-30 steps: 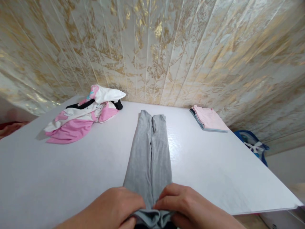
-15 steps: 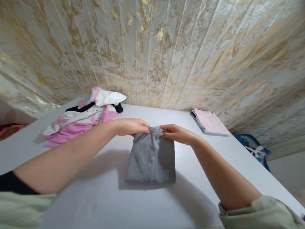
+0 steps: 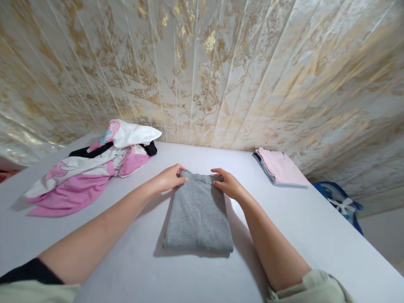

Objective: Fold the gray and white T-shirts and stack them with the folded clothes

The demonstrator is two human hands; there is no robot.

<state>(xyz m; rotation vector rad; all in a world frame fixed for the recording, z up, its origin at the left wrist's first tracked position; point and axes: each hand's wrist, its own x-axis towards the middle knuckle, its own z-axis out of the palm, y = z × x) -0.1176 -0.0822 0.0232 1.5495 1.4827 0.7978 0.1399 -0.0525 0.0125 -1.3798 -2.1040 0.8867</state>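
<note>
A folded grey garment [image 3: 200, 216] lies on the white table in front of me, its long sides running away from me. My left hand [image 3: 170, 177] pinches its far left corner, thumb on top and fingers mostly hidden behind the edge. At the far right corner my right hand [image 3: 230, 183] grips the edge between the thumb and the fingers, with the index finger stretched over the top. The far edge is slightly gathered between the hands. What kind of garment it is, I cannot tell.
A loose heap of pink, white and black clothes [image 3: 82, 181] lies at the left. At the back right sits a stack of folded clothes [image 3: 279, 166], pink on top. Beyond the right edge of the white table [image 3: 318, 235] is a blue-trimmed bag [image 3: 339, 204]. A gold-patterned curtain [image 3: 202, 75] hangs behind.
The grey garment has come down flatter on the table. My hands have moved apart along its far edge to the two corners, and the edge is less bunched. The view has shifted slightly.
</note>
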